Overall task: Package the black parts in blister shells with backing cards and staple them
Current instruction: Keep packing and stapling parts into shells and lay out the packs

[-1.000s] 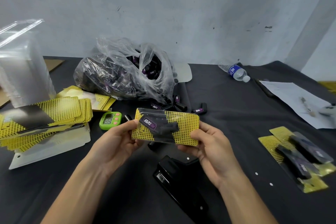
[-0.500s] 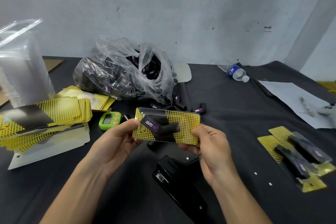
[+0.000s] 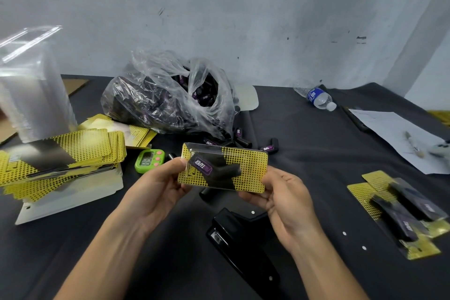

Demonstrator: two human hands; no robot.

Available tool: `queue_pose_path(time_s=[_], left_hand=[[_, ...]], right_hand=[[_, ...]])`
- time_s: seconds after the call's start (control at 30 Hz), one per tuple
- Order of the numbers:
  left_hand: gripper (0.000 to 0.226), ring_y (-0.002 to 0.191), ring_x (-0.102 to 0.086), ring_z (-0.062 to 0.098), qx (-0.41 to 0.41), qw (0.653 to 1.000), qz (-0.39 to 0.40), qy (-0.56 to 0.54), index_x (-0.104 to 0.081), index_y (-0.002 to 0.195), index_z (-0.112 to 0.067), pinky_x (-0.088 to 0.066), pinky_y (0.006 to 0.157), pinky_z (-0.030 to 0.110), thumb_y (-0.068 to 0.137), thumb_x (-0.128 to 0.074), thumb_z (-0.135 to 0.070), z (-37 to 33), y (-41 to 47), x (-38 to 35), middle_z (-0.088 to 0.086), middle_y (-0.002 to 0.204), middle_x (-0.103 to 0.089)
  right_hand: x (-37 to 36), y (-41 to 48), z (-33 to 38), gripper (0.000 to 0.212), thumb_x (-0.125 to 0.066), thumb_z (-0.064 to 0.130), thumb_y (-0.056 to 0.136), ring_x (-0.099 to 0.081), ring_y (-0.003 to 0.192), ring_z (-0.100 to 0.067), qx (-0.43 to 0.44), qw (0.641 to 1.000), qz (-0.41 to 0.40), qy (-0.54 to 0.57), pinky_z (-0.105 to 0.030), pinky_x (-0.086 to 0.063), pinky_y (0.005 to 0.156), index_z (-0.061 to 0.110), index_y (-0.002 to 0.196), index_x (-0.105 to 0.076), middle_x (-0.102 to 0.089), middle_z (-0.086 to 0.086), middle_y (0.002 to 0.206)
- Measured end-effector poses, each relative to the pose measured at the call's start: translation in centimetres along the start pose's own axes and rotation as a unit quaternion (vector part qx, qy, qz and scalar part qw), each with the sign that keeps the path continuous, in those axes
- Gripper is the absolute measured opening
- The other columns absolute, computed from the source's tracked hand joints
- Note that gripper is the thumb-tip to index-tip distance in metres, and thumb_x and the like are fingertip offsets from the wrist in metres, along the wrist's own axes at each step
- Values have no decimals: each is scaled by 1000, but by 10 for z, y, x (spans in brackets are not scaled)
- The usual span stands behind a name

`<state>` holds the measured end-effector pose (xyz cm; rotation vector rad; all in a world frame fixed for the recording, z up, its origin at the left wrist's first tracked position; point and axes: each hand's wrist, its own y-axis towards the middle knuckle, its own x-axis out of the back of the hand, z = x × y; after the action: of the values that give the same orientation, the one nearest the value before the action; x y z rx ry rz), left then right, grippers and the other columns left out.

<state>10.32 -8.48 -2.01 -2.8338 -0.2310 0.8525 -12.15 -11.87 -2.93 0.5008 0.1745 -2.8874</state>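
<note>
Two hands work in front, above a black stapler (image 3: 239, 246) that lies on the dark table (image 3: 304, 153); its far end is hidden under the right hand (image 3: 286, 202). The left hand (image 3: 158, 185) pinches the left end of a blister pack (image 3: 246, 170), thumb on top, and the right hand grips its lower right corner with curled fingers. Inside the transparent cover, on the yellow dotted card, lies a black part (image 3: 219, 170) with a purple label. I cannot tell if the pack has staples. Behind it are a green timer (image 3: 149, 161) and a pile of backing cards (image 3: 73, 151). At the right lie finished packs (image 3: 401, 214), overlapping. Further back, a plastic bag (image 3: 168, 100) holds more parts, hard to see through the film, and a stack of clear shells (image 3: 31, 90) is cut by the left edge.
</note>
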Motion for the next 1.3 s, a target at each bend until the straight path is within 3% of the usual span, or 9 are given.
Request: queue_pose_path(time_s=[0.1,0.2,0.3,0.43,0.67,0.83,0.97,1.17,1.3], left_hand=[[17,76,-66,14,-14,999,-49,-5,-72,94,-9,-43,70,25,78,-68,-13,2,4,0,10,96,-75],[4,72,-64,12,-23,995,-100,-3,-67,93,-11,-42,69,26,93,-63,-10,7,7,-2,7,87,-76],[4,73,-63,12,-42,993,-106,-12,-67,90,-18,-43,68,27,93,-66,-20,9,6,-5,4,88,-74],[42,74,-63,11,-90,990,-100,29,-81,66,-22,-45,70,29,101,-60,-12,9,4,-4,1,82,-74],[44,69,-67,8,-97,989,-103,37,-82,66,-23,-47,72,30,100,-59,-10,6,2,0,1,80,-76],[18,94,-72,12,-128,978,-158,55,-82,94,-14,-55,69,25,94,-68,-4,12,5,1,-5,115,-74],[20,78,-74,8,-158,962,-180,131,-80,88,-17,-57,64,16,87,-74,2,12,6,6,-4,81,-80],[19,79,-72,-9,-155,964,-158,150,-79,99,-10,-57,64,13,89,-70,4,12,7,9,-16,78,-78],[26,76,-75,8,-149,969,-143,139,-83,85,-13,-57,62,16,90,-66,6,11,6,6,4,87,-81]], right_hand=[[3,0,0,51,-37,-9,99,-77,97,-32,-23,999,34,11,-38,-64,77,14,101,-82,-77,-19,108],[3,1,-3,45,-40,-11,100,-77,97,-34,-30,999,30,0,-35,-64,72,9,102,-81,-77,-20,108],[0,2,-7,39,-40,-11,101,-77,96,-34,-15,1000,12,10,-33,-64,72,5,115,-73,-77,-20,108],[-7,-1,-9,40,-38,-9,104,-77,96,-32,13,1000,13,-8,-33,-63,74,8,119,-70,-78,-17,107],[-13,-1,-12,38,-37,-6,107,-77,94,-32,23,1000,14,-7,-31,-63,71,10,117,-70,-79,-15,105],[-9,1,-12,36,-40,-8,105,-77,90,-31,42,999,-17,-9,-30,-63,71,6,111,-72,-79,-16,101],[-6,1,-12,36,-41,-6,106,-77,94,-29,54,996,-15,-63,-30,-62,75,10,114,-73,-79,-11,103],[0,0,-7,37,-43,-5,105,-77,96,-28,35,995,46,-87,-30,-62,76,13,119,-72,-79,-11,106],[1,0,-7,44,-49,-9,100,-77,93,-28,38,994,36,-98,-33,-63,75,22,105,-81,-79,-12,102]])
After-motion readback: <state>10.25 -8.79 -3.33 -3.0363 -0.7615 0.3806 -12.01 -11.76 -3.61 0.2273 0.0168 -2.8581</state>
